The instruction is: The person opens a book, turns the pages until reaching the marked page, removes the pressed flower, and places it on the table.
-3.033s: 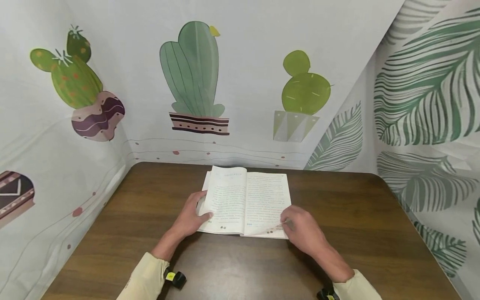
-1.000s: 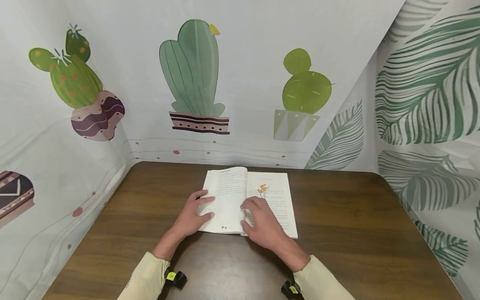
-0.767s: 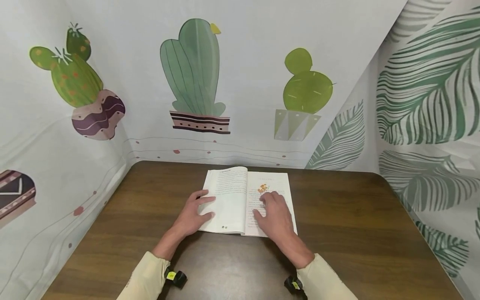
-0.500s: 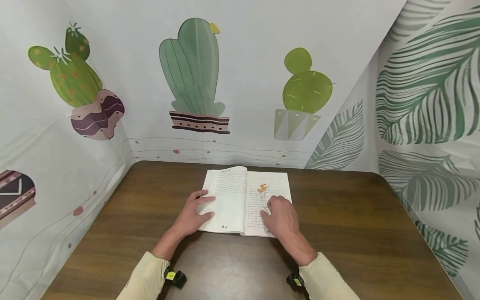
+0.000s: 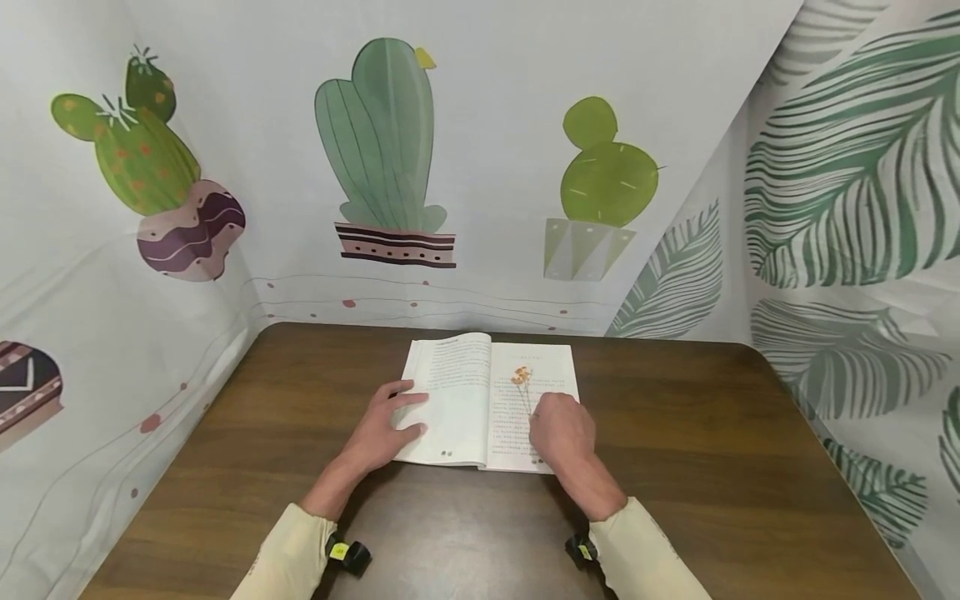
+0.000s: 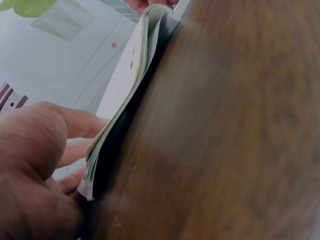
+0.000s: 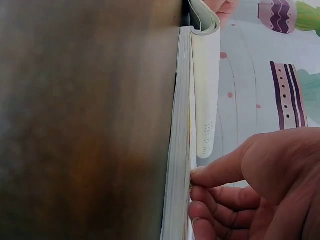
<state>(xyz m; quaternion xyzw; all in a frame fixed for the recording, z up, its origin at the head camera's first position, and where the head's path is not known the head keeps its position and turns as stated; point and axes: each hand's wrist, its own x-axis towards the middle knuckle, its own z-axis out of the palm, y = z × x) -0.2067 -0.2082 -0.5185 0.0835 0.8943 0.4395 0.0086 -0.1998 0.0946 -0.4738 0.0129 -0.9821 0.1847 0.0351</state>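
An open book [image 5: 455,421] lies on the table, with printed text on both pages. On its right page is a dried flower [image 5: 522,377] with small orange blossoms and thin stems. My right hand [image 5: 564,432] bends over the lower right page and pinches the stem ends; in the right wrist view, thumb and forefinger tips [image 7: 199,176] meet at the page surface. My left hand [image 5: 382,427] rests on the book's left edge, fingers spread, thumb on the page. The left wrist view has the left hand [image 6: 42,150] against the edge of the curved-up pages.
The brown wooden table [image 5: 675,417] reaches back to a white cloth backdrop [image 5: 495,150] printed with cacti and leaves. A black wrist device [image 5: 352,555] sits at each sleeve cuff.
The right hand was lifting the right page's lower corner; that page has turned left and the flower is uncovered. The right hand has since moved onto the stems. My left hand has stayed put.
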